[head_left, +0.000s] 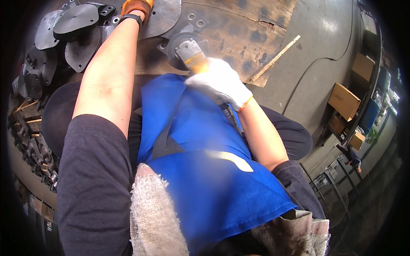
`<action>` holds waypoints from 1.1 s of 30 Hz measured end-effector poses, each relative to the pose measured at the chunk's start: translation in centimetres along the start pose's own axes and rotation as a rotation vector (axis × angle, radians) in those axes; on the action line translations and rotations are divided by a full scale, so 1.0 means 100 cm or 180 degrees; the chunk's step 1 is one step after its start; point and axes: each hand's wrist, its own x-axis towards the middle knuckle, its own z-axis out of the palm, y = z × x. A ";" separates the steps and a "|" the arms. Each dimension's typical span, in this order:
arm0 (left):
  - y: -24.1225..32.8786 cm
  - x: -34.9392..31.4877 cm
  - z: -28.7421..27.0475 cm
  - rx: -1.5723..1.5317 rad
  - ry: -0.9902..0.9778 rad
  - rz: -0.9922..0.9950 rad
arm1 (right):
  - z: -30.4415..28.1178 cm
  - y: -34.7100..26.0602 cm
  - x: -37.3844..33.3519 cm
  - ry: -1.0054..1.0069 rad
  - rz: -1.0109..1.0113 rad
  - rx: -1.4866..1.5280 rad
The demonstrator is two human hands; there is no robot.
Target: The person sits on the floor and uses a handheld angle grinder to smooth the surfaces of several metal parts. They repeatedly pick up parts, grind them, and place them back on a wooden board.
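My right hand [222,83], in a white knit glove, is wrapped round an angle grinder [191,52] with a yellow body and a grey metal head. Its round disc sits just over or against a flat metal part with holes; I cannot tell whether they touch. At the top edge my left hand [137,6], in an orange glove, is beside a large rounded steel plate [161,19]. The frame cuts off its fingers, so its grip is hidden. To its left, several dark steel plates [77,21] with holes lie stacked and overlapping.
The worn wooden board [235,40] lies under the parts, with a thin wooden strip [275,59] at its right edge. A cable [307,70] runs over the grey floor. Cardboard boxes [344,101] stand at right, and another person [352,158] is farther off. More metal parts [40,155] lie at far left.
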 end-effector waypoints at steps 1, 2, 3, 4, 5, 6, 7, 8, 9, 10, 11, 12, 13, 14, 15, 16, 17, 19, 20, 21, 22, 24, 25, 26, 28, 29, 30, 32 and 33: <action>0.006 -0.009 -0.015 -0.0201 0.0008 -0.0118 | 0.000 0.001 0.000 0.0014 0.0037 -0.0024; 0.010 -0.019 -0.032 -0.0012 -0.0081 0.0008 | 0.002 0.003 0.000 0.0014 0.0062 -0.0055; 0.015 -0.030 -0.048 0.0174 -0.0171 0.0142 | 0.004 0.005 0.000 0.0018 0.0093 -0.0083; 0.018 -0.034 -0.055 0.0362 -0.0260 0.0279 | 0.004 0.010 -0.002 0.0080 0.0042 0.0027; 0.012 -0.029 -0.047 0.0480 -0.0238 0.0316 | 0.005 0.015 -0.003 0.0121 -0.0023 0.0119; 0.009 -0.020 -0.033 0.0593 -0.0218 0.0377 | 0.004 0.019 -0.004 0.0175 -0.0069 0.0219; 0.004 -0.013 -0.020 0.0708 -0.0198 0.0440 | 0.003 0.018 -0.005 0.0132 -0.0051 0.0390; 0.005 -0.011 -0.018 0.0694 -0.0161 0.0440 | 0.001 0.018 -0.006 0.0109 -0.0027 0.0573; 0.006 -0.010 -0.016 0.0680 -0.0123 0.0440 | -0.001 0.018 -0.007 0.0086 -0.0005 0.0756; 0.008 -0.009 -0.015 0.0667 -0.0086 0.0440 | -0.001 0.014 -0.007 0.0121 0.0037 0.0661; 0.007 -0.008 -0.014 0.0652 -0.0053 0.0424 | 0.000 0.007 -0.005 0.0149 0.0073 0.0568; 0.007 -0.008 -0.014 0.0637 -0.0020 0.0409 | 0.001 0.004 -0.003 0.0177 0.0109 0.0475; 0.006 -0.007 -0.013 0.0623 0.0015 0.0394 | 0.000 0.008 -0.003 0.0232 -0.0038 0.0533; 0.003 -0.005 -0.009 0.0717 -0.0002 0.0445 | 0.000 0.013 -0.001 0.0270 -0.0180 0.0578; 0.001 -0.002 -0.003 0.0811 -0.0018 0.0497 | 0.000 0.017 -0.001 0.0309 -0.0321 0.0623; -0.001 0.000 0.002 0.0904 -0.0034 0.0551 | -0.001 0.018 -0.002 0.0335 -0.0283 0.0614; 0.000 0.000 0.002 0.0978 -0.0029 0.0584 | -0.002 0.020 -0.006 0.0379 -0.0249 0.0613; 0.003 0.000 0.002 0.1124 -0.0019 0.0654 | -0.003 0.019 -0.007 0.0397 -0.0178 0.0529; 0.001 0.000 0.006 0.1117 0.0115 0.0685 | -0.004 0.014 -0.006 0.0358 -0.0147 0.0445; -0.002 0.003 0.010 0.1097 0.0111 0.0668 | -0.005 0.009 -0.004 0.0318 -0.0117 0.0362; -0.006 0.008 0.015 0.1076 0.0106 0.0650 | -0.007 0.004 -0.003 0.0306 -0.0032 0.0413; -0.009 0.010 0.021 0.0991 0.0260 0.0618 | -0.008 -0.001 -0.003 0.0285 0.0154 0.0522; -0.011 0.010 0.025 0.0959 0.0229 0.0566 | -0.006 0.006 -0.003 0.0313 -0.0022 0.0615; -0.006 0.005 0.016 0.0923 0.0213 0.0521 | -0.004 0.015 -0.004 0.0358 -0.0202 0.0705; 0.000 0.002 0.007 0.0895 0.0201 0.0474 | -0.003 0.024 -0.002 0.0388 -0.0369 0.0960; -0.002 0.002 0.009 0.0799 0.0240 0.0417 | -0.004 0.022 -0.004 0.0355 -0.0353 0.1126; -0.004 0.004 0.012 0.0704 0.0279 0.0361 | -0.005 0.018 -0.006 0.0322 -0.0337 0.1293; -0.002 0.000 0.007 0.0646 0.0224 0.0327 | -0.012 -0.007 -0.010 0.0230 0.0043 0.0983; 0.004 -0.009 -0.010 0.0685 0.0139 0.0358 | -0.014 -0.016 -0.012 0.0196 0.0234 0.0832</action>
